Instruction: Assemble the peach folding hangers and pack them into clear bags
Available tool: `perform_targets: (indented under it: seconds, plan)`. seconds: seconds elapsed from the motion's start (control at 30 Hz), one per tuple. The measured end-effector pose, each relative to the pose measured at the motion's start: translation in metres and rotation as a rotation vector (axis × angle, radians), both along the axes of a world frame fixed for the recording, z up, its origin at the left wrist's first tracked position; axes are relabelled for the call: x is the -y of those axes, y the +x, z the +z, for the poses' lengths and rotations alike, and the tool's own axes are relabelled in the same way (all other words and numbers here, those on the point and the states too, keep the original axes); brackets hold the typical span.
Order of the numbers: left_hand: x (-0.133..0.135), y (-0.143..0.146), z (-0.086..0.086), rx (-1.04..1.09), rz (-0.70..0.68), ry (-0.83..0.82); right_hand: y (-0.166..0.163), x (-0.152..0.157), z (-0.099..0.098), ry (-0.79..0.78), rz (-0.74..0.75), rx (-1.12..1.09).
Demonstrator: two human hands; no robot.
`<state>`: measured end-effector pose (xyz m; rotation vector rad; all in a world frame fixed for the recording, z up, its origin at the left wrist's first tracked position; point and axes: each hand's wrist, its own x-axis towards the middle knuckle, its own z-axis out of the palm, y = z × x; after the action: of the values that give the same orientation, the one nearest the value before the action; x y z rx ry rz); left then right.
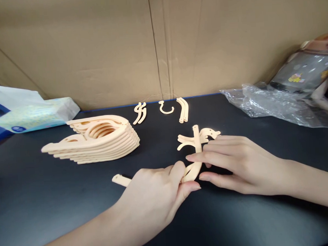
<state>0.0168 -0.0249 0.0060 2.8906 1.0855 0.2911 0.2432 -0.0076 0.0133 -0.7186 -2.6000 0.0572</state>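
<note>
My left hand is closed around a cream plastic folding hanger, low over the black table. One hanger arm sticks out left of the fist; another points away from me. My right hand grips that second arm, the index fingertip lying across it and other fingers behind it. Its thumb is stretched out below. Just beyond, partly hidden by the arm and the right fingers, lie cream pieces, one shaped like an animal head. The joint of the held hanger is partly covered by my left fingers.
A stack of cream hangers stands at left. Small curved parts, a loose hook and short arms lie at the back. A tissue pack, clear plastic bags and a cardboard wall border the table.
</note>
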Motion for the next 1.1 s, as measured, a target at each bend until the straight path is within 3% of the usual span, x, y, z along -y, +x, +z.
perform_targets:
  seconds: [0.27,0.53,0.8,1.1]
  plan:
    - [-0.001,-0.003,-0.002,0.068,-0.096,-0.011,0.0,-0.001,0.004,-0.061,-0.009,0.044]
    - [-0.008,-0.01,-0.008,0.05,-0.095,0.102,0.01,-0.013,0.01,0.039,-0.151,0.1]
    - [-0.015,-0.012,-0.007,0.137,-0.11,0.067,0.013,-0.012,0.013,-0.032,-0.168,0.126]
    - [-0.02,-0.011,-0.006,0.19,0.015,0.096,0.012,-0.012,0.012,-0.003,-0.118,0.163]
